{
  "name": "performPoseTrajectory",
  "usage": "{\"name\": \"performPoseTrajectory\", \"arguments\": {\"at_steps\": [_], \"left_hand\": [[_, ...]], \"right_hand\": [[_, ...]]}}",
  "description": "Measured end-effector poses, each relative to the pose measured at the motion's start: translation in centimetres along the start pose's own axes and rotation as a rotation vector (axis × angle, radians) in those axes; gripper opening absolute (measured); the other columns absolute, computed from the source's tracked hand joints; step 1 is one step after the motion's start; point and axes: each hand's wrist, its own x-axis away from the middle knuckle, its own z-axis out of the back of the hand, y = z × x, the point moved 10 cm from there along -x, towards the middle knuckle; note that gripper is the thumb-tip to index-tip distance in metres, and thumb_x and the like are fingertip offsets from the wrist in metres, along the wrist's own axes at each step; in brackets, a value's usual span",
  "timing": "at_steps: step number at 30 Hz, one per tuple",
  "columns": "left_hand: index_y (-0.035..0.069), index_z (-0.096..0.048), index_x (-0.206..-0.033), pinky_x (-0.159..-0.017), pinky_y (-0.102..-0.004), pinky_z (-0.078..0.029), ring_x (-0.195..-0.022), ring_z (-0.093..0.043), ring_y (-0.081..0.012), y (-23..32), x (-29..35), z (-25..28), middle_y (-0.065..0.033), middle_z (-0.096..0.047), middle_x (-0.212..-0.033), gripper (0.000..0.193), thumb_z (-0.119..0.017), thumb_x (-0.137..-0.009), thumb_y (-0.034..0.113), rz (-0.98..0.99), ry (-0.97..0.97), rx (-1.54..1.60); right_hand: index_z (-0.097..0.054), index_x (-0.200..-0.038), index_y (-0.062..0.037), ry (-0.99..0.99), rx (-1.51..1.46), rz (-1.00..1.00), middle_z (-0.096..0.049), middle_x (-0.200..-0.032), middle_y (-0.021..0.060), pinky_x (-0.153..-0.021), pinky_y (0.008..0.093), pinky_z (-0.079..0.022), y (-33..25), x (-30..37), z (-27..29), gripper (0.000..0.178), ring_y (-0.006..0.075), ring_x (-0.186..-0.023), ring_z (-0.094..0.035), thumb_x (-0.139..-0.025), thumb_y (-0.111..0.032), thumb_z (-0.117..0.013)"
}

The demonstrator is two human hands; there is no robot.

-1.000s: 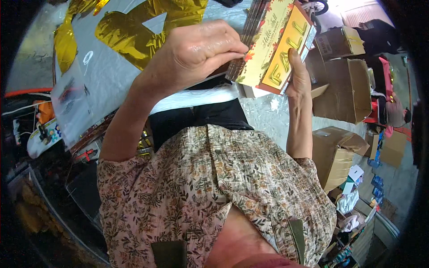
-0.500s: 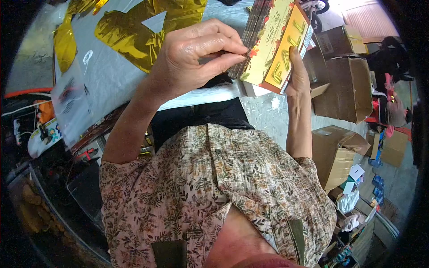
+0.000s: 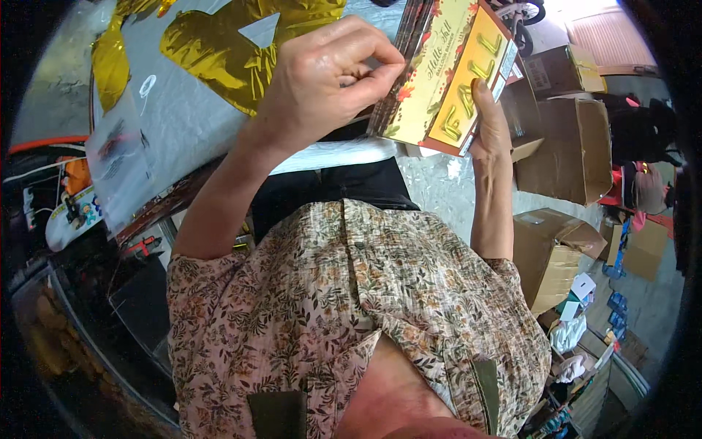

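My right hand (image 3: 491, 124) grips a thick stack of flat printed packages (image 3: 436, 93) by its right side, thumb laid across the front. The top package is cream with red leaf patterns, beside an orange panel picturing gold balloon letters. Layered brown edges of the stack show along its left side. At that left edge my left hand (image 3: 336, 77) is closed, thumb and forefinger pinched together; anything between the fingertips is too small to make out. Shiny gold foil balloons (image 3: 208, 55) lie flat on the table to the left, one with a triangular opening.
Clear plastic sheeting (image 3: 190, 117) covers the table, with a clear bag (image 3: 117, 168) hanging near its left edge. Open cardboard boxes (image 3: 563, 150) stand on the floor at the right, another box (image 3: 545, 249) nearer me. Bicycle wheels (image 3: 528, 11) show at the far right.
My left hand has shifted slightly up along the stack's left edge, its fingers curling tighter. The stack has turned a little, showing more of its front. My right hand keeps its grip.
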Motion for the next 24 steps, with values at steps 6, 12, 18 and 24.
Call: {"name": "performPoseTrajectory", "arguments": {"at_steps": [6,12,18,24], "left_hand": [[0.004,-0.071,-0.089,-0.063,-0.024,-0.055,-0.075,-0.069,-0.0139,0.2,1.6,0.6,-0.0047,-0.07,-0.091,0.011,-0.077,-0.079,0.003,-0.085,0.16,-0.076],[0.006,-0.072,-0.097,-0.064,-0.0244,-0.055,-0.077,-0.069,-0.0143,1.3,3.6,0.3,-0.0048,-0.07,-0.098,0.017,-0.076,-0.08,0.001,-0.028,0.234,0.003],[0.005,-0.072,-0.109,-0.063,-0.0259,-0.054,-0.076,-0.064,-0.0137,2.5,3.3,0.3,-0.0077,-0.064,-0.1,0.028,-0.067,-0.083,-0.005,0.025,0.223,-0.056],[0.002,-0.07,-0.113,-0.068,-0.0252,-0.052,-0.082,-0.063,-0.0141,3.3,4.1,0.2,-0.0107,-0.062,-0.104,0.028,-0.061,-0.086,-0.004,-0.146,0.214,-0.086]], "right_hand": [[-0.044,-0.139,0.0024,0.042,0.011,0.008,-0.062,-0.128,0.0182,-0.093,0.0426,-0.058,0.0,-0.2,0.1,0.065,0.0274,-0.111,-0.066,-0.086,-0.021,-0.076],[-0.045,-0.138,0.0025,0.02,-0.115,-0.037,-0.062,-0.128,0.0182,-0.094,0.0416,-0.058,0.8,-0.7,1.2,0.065,0.0273,-0.111,-0.066,-0.087,-0.024,-0.075],[-0.044,-0.139,0.003,-0.014,-0.091,0.01,-0.062,-0.128,0.0188,-0.094,0.0427,-0.058,0.1,-0.2,0.5,0.069,0.0282,-0.111,-0.066,-0.086,-0.027,-0.076],[-0.045,-0.138,0.0031,0.011,-0.073,0.027,-0.062,-0.127,0.0186,-0.093,0.0424,-0.058,0.5,0.3,0.8,0.068,0.0284,-0.11,-0.066,-0.086,-0.028,-0.076]]}}
